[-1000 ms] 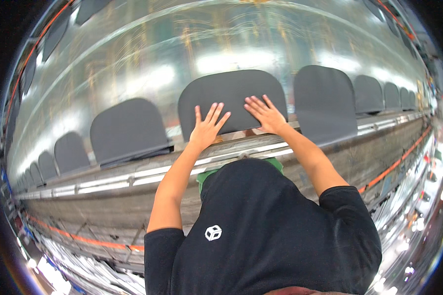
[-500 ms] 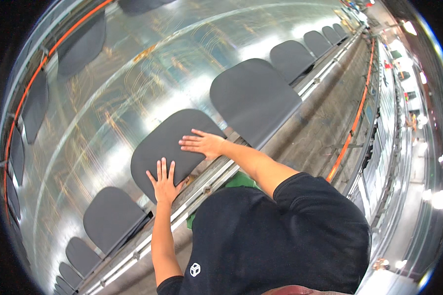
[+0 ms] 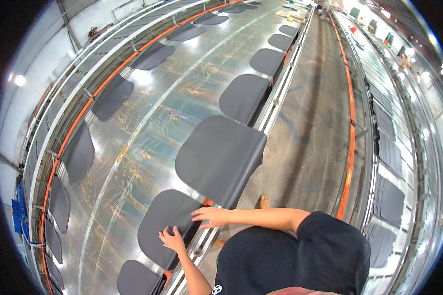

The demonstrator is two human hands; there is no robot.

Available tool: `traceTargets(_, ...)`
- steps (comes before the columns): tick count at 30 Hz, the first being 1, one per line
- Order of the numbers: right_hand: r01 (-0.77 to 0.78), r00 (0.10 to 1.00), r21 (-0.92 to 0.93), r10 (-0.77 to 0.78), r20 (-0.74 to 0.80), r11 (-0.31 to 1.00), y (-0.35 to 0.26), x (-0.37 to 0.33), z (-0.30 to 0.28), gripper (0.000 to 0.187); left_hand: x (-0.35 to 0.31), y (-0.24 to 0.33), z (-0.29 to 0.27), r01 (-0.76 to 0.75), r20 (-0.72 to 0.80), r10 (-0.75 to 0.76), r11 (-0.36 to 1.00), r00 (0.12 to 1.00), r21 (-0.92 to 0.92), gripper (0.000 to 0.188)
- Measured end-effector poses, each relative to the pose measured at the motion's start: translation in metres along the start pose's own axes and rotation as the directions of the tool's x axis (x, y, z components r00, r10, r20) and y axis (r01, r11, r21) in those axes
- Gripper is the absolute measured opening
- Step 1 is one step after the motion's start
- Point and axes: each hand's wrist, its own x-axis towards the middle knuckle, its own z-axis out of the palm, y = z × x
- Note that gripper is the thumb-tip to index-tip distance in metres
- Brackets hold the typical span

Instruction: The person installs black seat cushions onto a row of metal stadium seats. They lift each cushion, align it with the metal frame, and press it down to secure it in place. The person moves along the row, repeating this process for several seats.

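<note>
A dark grey sheet piece with rounded corners (image 3: 163, 216) lies flat on the shiny metal table (image 3: 147, 128), its near side by the edge rail. Over its lower right part is my left hand (image 3: 173, 240), open with fingers apart; whether it touches the sheet I cannot tell. My right hand (image 3: 212, 217) is open too, fingers stretched to the left, above the sheet's right edge near the rail. Neither hand holds anything. Just beyond lies a larger grey sheet piece (image 3: 216, 160), its near side draping over the table edge. Another grey sheet piece (image 3: 137, 278) lies on the nearer side.
More grey pieces line both long sides of the table. A metal rail (image 3: 275, 103) runs along its near edge, and an orange strip (image 3: 108, 81) along the far side. To the right is a concrete floor aisle (image 3: 300, 142), then another orange strip (image 3: 352, 128) and a second table.
My view has swung up along the table, showing more of the aisle. My hands, earlier spread flat on the grey sheet piece, have shifted toward its near edge.
</note>
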Motion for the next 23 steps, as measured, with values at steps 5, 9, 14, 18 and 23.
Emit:
traceTargets(5, -0.299, 0.895, -0.226, 0.190, -0.404, 0.927, 0.102, -0.079, -0.159, 0.061, -0.053, 0.091, 0.047, -0.225, -0.052, 0.219, 0.955, 0.974, -0.194, 0.030)
traceTargets(9, -0.671, 0.651, -0.165, 0.468, -0.598, 0.723, 0.179, -0.102, -0.257, 0.073, -0.096, 0.155, 0.072, -0.078, 0.303, 0.061, 0.996, 0.951, 0.044, 0.053)
traceTargets(14, -0.712, 0.701, -0.401, 0.551, -0.452, 0.577, 0.224, -0.100, -0.317, 0.091, -0.097, 0.172, 0.086, 0.018, 0.305, 0.113, 0.918, 0.946, -0.397, 0.073)
traceTargets(18, -0.706, 0.708, -0.350, 0.603, -0.368, 0.616, 0.226, -0.099, -0.323, 0.088, -0.122, 0.240, 0.024, -0.032, 0.238, 0.194, 0.833, 0.952, -0.552, 0.061)
traceTargets(23, -0.661, 0.679, -0.141, 0.508, -0.530, 0.737, 0.225, -0.099, -0.308, 0.087, -0.135, 0.342, -0.020, -0.427, -0.002, 0.616, 0.545, 0.788, -0.722, 0.043)
